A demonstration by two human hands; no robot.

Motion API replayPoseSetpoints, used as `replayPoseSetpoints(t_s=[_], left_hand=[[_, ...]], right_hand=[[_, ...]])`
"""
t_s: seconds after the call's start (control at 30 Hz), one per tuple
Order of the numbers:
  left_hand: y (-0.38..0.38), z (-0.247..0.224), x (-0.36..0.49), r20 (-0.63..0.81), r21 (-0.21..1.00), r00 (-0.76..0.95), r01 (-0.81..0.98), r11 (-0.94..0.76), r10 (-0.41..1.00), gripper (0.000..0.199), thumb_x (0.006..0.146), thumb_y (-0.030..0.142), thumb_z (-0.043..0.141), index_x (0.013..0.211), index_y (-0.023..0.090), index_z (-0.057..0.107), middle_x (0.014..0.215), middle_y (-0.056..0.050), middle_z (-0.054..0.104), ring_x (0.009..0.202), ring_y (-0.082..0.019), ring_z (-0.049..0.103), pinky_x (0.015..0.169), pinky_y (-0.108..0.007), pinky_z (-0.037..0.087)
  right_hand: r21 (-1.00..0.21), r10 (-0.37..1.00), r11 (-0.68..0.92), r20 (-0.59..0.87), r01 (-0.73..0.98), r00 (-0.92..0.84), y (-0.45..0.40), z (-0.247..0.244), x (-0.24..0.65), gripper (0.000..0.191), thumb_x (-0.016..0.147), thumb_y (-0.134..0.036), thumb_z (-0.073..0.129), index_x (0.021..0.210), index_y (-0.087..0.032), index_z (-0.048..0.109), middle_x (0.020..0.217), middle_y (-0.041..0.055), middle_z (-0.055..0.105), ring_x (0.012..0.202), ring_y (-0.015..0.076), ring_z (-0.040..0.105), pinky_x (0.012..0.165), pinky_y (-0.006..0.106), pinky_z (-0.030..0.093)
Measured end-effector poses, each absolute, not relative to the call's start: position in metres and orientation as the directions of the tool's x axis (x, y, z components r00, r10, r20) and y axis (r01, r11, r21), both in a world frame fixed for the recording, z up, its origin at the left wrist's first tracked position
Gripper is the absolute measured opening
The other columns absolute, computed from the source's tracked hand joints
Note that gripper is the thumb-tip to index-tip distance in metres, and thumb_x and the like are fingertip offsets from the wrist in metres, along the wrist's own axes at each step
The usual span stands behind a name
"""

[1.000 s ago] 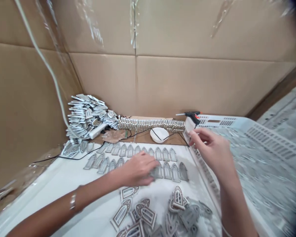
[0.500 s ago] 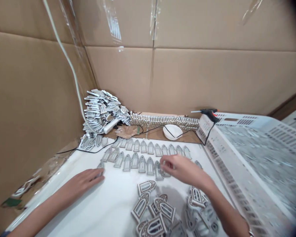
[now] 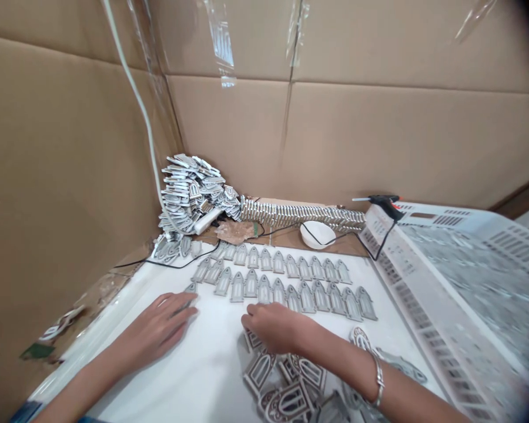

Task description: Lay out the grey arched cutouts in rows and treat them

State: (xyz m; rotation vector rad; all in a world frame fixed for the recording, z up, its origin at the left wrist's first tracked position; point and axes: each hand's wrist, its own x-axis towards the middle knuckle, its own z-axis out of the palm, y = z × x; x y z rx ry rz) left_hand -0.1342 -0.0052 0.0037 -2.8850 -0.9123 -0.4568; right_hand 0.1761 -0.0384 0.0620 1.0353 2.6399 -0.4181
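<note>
On the white table (image 3: 158, 388), two rows of small grey arched window pieces (image 3: 263, 289) lie side by side. My left hand (image 3: 167, 320) rests left of the front row, its fingers spread slightly over a grey piece (image 3: 191, 288) at the row's left end. Just in front of the rows is my right hand (image 3: 268, 329), fingers curled, above a loose pile of brown-and-white arched pieces (image 3: 286, 405). What its fingers hold, if anything, is hidden.
A tall heap of pieces (image 3: 194, 188) fills the back left corner beside a long stacked row (image 3: 304, 214). A white bowl (image 3: 317, 235) with a black cord is behind the rows. A glue gun (image 3: 384, 205) lies on the white crate (image 3: 405, 270) at right.
My right hand has moved left and nearer, from the front row to the loose pile. The right end of the front row is now uncovered. The view has shifted slightly.
</note>
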Motion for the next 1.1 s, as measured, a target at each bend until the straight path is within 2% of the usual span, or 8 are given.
replayPoseSetpoints(t_s=[0.33,0.47,0.53,0.63,0.73,0.87,0.97,1.1], left_hand=[[-0.024,0.005,-0.104,0.404,0.133,0.702,0.589,-0.797,0.586,0.020,0.098,0.030,0.050,0.110,0.019,0.060,0.109,-0.008,0.069,0.098,-0.021,0.063,0.089,-0.032,0.047],[-0.027,-0.004,-0.103,0.378,0.161,0.730,0.553,-0.817,0.569,0.017,0.099,0.028,0.049,0.107,0.019,0.061,0.106,-0.007,0.068,0.095,-0.020,0.063,0.086,-0.031,0.046],[-0.029,-0.006,-0.103,0.365,0.151,0.761,0.521,-0.840,0.537,0.015,0.099,0.027,0.049,0.104,0.019,0.061,0.106,-0.007,0.068,0.097,-0.020,0.063,0.086,-0.032,0.044],[-0.027,-0.007,-0.105,0.377,0.089,0.786,0.496,-0.864,0.490,0.016,0.099,0.030,0.049,0.098,0.018,0.060,0.105,-0.007,0.069,0.100,-0.021,0.063,0.089,-0.034,0.040],[-0.021,-0.008,-0.108,0.379,0.031,0.785,0.519,-0.854,0.491,0.020,0.099,0.035,0.049,0.101,0.018,0.060,0.106,-0.007,0.069,0.102,-0.022,0.063,0.091,-0.036,0.038],[-0.009,-0.012,-0.116,0.380,-0.032,0.776,0.555,-0.831,0.504,0.022,0.098,0.039,0.052,0.103,0.019,0.060,0.107,-0.006,0.069,0.104,-0.022,0.062,0.092,-0.036,0.037],[-0.002,-0.016,-0.120,0.394,-0.053,0.751,0.595,-0.802,0.530,0.022,0.097,0.039,0.053,0.103,0.019,0.061,0.108,-0.006,0.069,0.103,-0.022,0.062,0.091,-0.036,0.038],[0.004,-0.020,-0.122,0.396,-0.048,0.717,0.640,-0.767,0.574,0.023,0.097,0.040,0.052,0.103,0.019,0.061,0.111,-0.007,0.069,0.106,-0.023,0.062,0.093,-0.036,0.038]], right_hand=[[-0.225,0.545,0.811,-0.045,0.540,-0.837,-0.013,0.042,0.115,0.032,0.086,-0.003,0.044,0.113,-0.013,0.056,0.107,0.0099,0.061,0.083,0.0181,0.061,0.060,0.026,0.047],[-0.263,0.583,0.761,-0.122,0.592,-0.803,-0.018,0.045,0.128,0.031,0.086,-0.006,0.046,0.113,-0.015,0.057,0.104,0.0080,0.062,0.076,0.0165,0.061,0.058,0.027,0.044],[-0.297,0.584,0.722,-0.223,0.625,-0.781,-0.024,0.053,0.141,0.024,0.088,-0.021,0.052,0.111,-0.019,0.060,0.104,0.0068,0.063,0.078,0.0183,0.063,0.058,0.028,0.044],[-0.322,0.484,0.717,-0.410,0.619,-0.774,-0.035,0.063,0.155,0.035,0.081,-0.037,0.066,0.113,-0.025,0.063,0.109,0.0062,0.064,0.091,0.0235,0.064,0.064,0.030,0.047],[-0.275,0.420,0.750,-0.504,0.601,-0.755,-0.045,0.068,0.156,0.038,0.076,-0.025,0.071,0.113,-0.025,0.065,0.111,0.0072,0.063,0.100,0.0255,0.062,0.073,0.034,0.049],[-0.210,0.365,0.814,-0.541,0.542,-0.758,-0.050,0.067,0.147,0.011,0.077,-0.020,0.069,0.088,-0.019,0.068,0.100,0.0072,0.066,0.096,0.0245,0.060,0.077,0.038,0.049],[-0.188,0.381,0.857,-0.396,0.480,-0.835,-0.050,0.064,0.140,0.006,0.080,-0.019,0.067,0.086,-0.017,0.065,0.095,0.0059,0.065,0.091,0.0217,0.059,0.077,0.036,0.048],[-0.081,0.459,0.886,0.020,0.457,-0.888,-0.050,0.049,0.130,0.009,0.091,-0.021,0.056,0.098,-0.017,0.059,0.097,0.0056,0.062,0.090,0.0204,0.056,0.076,0.034,0.047]])
